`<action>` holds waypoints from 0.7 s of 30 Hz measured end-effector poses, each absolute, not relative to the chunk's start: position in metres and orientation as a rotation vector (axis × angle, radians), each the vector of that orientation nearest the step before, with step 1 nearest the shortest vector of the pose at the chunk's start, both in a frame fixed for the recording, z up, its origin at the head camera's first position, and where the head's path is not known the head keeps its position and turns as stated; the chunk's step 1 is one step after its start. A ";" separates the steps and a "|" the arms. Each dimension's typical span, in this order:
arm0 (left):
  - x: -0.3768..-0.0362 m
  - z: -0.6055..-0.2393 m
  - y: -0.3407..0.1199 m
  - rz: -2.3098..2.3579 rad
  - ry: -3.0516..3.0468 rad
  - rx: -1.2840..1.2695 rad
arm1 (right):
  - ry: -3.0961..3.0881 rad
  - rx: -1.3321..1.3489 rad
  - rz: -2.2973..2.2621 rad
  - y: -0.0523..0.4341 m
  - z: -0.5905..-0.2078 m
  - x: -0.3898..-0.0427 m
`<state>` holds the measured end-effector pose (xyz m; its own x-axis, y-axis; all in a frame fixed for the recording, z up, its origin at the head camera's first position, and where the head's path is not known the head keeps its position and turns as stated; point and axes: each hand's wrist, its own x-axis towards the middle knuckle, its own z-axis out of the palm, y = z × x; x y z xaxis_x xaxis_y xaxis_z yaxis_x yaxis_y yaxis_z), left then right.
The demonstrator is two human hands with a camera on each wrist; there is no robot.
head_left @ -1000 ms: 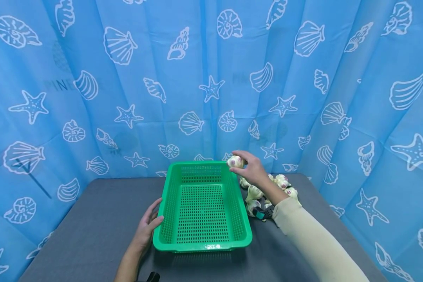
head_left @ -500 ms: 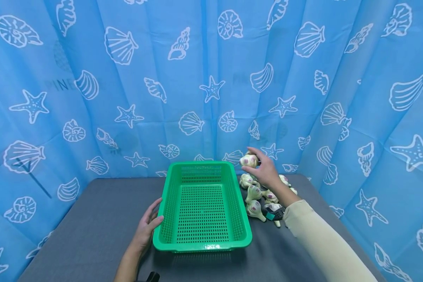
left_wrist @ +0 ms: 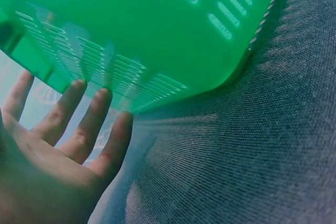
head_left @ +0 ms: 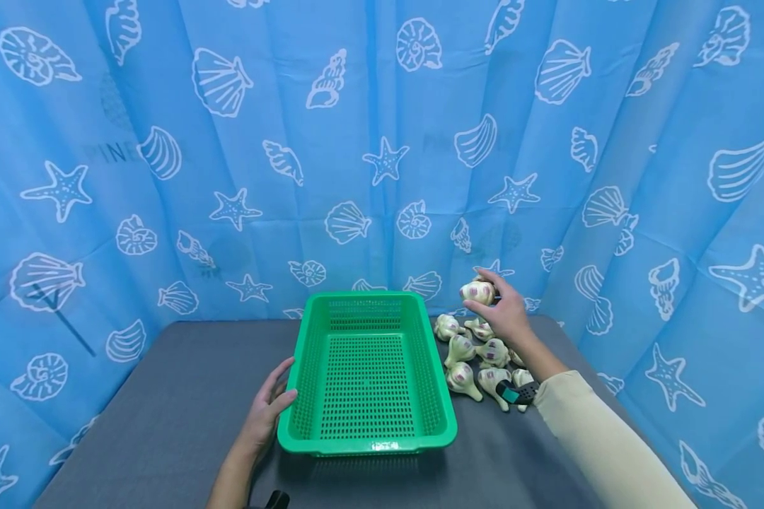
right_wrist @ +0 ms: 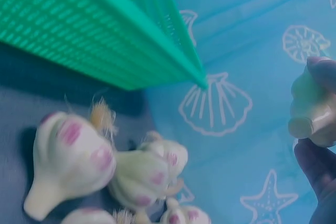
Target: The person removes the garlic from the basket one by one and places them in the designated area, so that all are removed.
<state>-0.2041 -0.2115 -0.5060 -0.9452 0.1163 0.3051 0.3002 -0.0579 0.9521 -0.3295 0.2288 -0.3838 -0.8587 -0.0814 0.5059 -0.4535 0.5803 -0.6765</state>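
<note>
A garlic bulb [head_left: 477, 291] is pinched between the thumb and fingers of my right hand [head_left: 506, 311], up above the right-hand pile. The right wrist view has this garlic bulb [right_wrist: 312, 111] at its right edge, cut stem showing. Beneath the hand, several garlic bulbs [head_left: 461, 350] lie on the table. The green plastic basket [head_left: 366, 445] stands left of them, with bare mesh floor. My left hand [head_left: 264, 410] touches its left side, thumb at the rim. In the left wrist view that hand's fingers [left_wrist: 100, 111] are spread and nearly straight against the outer wall.
A grey cloth covers the table [head_left: 184, 396]. Behind it and along both sides hangs a blue curtain [head_left: 356, 141] with white shell and starfish prints. The basket's right wall [right_wrist: 79, 19] rises close beside the garlic pile.
My right hand has moved right with the garlic bulb, from the basket's back right corner to above the pile, uncovering more bulbs. The left hand and basket stay in place.
</note>
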 end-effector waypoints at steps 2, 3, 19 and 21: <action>-0.204 -0.506 -0.212 -2.146 -2.062 -0.466 | -2.387 0.415 1.191 0.234 -0.386 -0.329; -0.205 -0.506 -0.212 -2.148 -2.061 -0.470 | -2.385 0.415 1.185 0.237 -0.387 -0.328; -0.205 -0.506 -0.212 -2.152 -2.069 -0.453 | -2.343 0.131 1.285 0.278 -0.402 -0.312; -0.206 -0.507 -0.212 -2.158 -2.067 -0.457 | -2.330 0.102 1.256 0.283 -0.405 -0.310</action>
